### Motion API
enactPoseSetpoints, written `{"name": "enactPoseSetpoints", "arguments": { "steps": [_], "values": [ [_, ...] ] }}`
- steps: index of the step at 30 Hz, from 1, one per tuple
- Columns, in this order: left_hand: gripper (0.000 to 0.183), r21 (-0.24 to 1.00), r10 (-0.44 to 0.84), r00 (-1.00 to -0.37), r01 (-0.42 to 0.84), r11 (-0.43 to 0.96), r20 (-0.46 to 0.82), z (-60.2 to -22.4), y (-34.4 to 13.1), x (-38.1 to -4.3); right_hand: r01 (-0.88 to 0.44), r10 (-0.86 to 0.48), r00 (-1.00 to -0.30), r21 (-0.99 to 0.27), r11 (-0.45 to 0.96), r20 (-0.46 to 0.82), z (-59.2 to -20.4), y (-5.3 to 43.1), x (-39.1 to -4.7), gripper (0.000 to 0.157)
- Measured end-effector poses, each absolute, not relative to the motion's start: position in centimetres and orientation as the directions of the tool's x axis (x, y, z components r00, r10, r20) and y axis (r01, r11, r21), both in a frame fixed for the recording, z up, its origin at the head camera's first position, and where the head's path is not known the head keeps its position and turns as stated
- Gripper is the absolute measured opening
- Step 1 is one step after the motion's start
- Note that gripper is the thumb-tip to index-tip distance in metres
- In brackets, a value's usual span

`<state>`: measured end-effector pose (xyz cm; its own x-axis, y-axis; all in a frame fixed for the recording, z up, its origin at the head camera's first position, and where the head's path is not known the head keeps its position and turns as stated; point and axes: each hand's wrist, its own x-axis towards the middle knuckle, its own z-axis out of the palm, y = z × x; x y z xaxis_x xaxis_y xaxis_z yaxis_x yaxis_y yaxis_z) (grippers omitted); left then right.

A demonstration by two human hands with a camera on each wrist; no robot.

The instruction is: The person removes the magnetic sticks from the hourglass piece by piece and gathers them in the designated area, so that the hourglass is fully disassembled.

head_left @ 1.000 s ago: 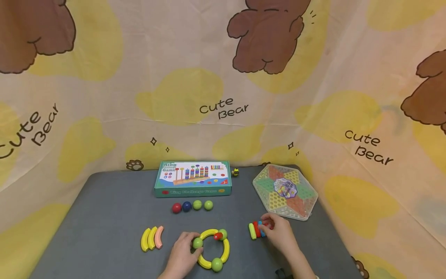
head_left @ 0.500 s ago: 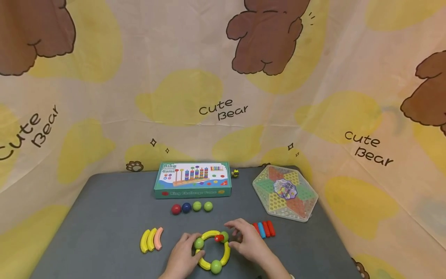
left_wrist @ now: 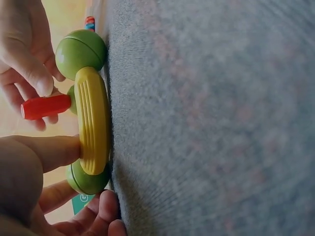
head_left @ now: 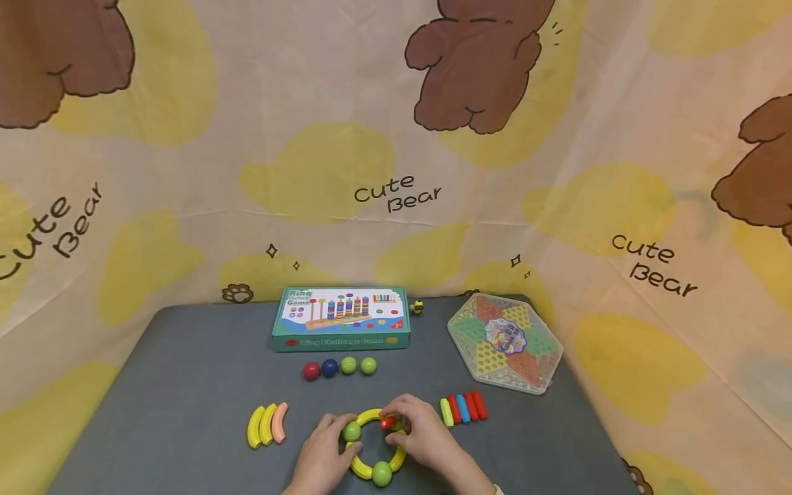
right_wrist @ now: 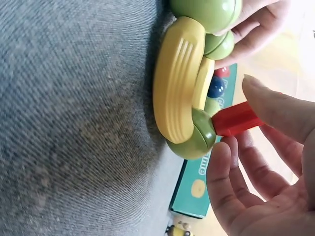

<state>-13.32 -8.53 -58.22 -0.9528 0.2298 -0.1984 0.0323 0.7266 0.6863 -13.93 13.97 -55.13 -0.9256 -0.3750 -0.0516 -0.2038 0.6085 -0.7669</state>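
Observation:
A ring of yellow curved pieces (head_left: 361, 469) and green balls (head_left: 381, 474) lies on the grey table. My left hand (head_left: 324, 450) holds the ring at its left green ball (head_left: 351, 432), thumb on the near yellow piece and fingers beyond the ball. A short red stick (right_wrist: 237, 119) stands up from the far-right green ball (right_wrist: 197, 137). Around that stick my right hand (head_left: 427, 433) has its thumb and curled fingers, the thumb against the stick in the left wrist view. The right hand partly covers this ball in the head view.
Right of the ring lies a row of short coloured sticks (head_left: 463, 408). Two yellow curved pieces and a pink one (head_left: 280, 423) lie left. Behind are a red ball (head_left: 312, 371), other balls, a Ring Challenge Game box (head_left: 341, 342) and a hexagonal game board (head_left: 506, 344).
My right hand has moved left from the row of coloured sticks to the red stick on the ring. The left hand stays at the ring's left ball.

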Motion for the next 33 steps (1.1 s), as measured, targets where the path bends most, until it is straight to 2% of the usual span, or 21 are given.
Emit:
{"name": "enactPoseSetpoints", "arguments": {
  "steps": [4,9,16,22,26,29,33],
  "values": [
    [0.046,0.694,0.233,-0.951,0.027,0.719,-0.205,-58.2,-8.5,-13.4,-0.208,-0.362,-0.931,-0.760,0.616,-0.039,-55.3,13.8,-13.9,0.021],
    [0.045,0.698,0.224,-0.951,0.012,0.716,-0.214,-58.3,-8.6,-13.4,-0.162,-0.312,-0.949,-0.778,0.607,-0.045,-55.5,13.4,-14.0,0.016],
    [0.046,0.703,0.221,-0.953,0.011,0.711,-0.209,-58.5,-8.6,-13.4,-0.138,-0.265,-0.964,-0.802,0.581,-0.026,-55.8,13.6,-13.9,0.026],
    [0.056,0.714,0.202,-0.957,-0.009,0.700,-0.210,-58.6,-8.6,-13.4,-0.147,-0.225,-0.974,-0.812,0.565,0.020,-55.1,15.1,-13.8,0.034],
    [0.056,0.730,0.214,-0.953,-0.011,0.683,-0.215,-58.5,-8.6,-13.3,-0.119,-0.149,-0.988,-0.814,0.568,0.040,-54.5,16.6,-13.7,0.038],
    [0.053,0.756,0.229,-0.958,0.020,0.654,-0.172,-58.6,-8.6,-13.2,-0.067,-0.060,-0.997,-0.826,0.560,0.040,-54.3,17.8,-13.6,0.040],
    [0.050,0.789,0.237,-0.968,0.077,0.610,-0.089,-58.5,-8.5,-13.0,0.015,0.069,-0.997,-0.836,0.549,0.028,-54.1,19.6,-13.4,0.033]
  ]
}}
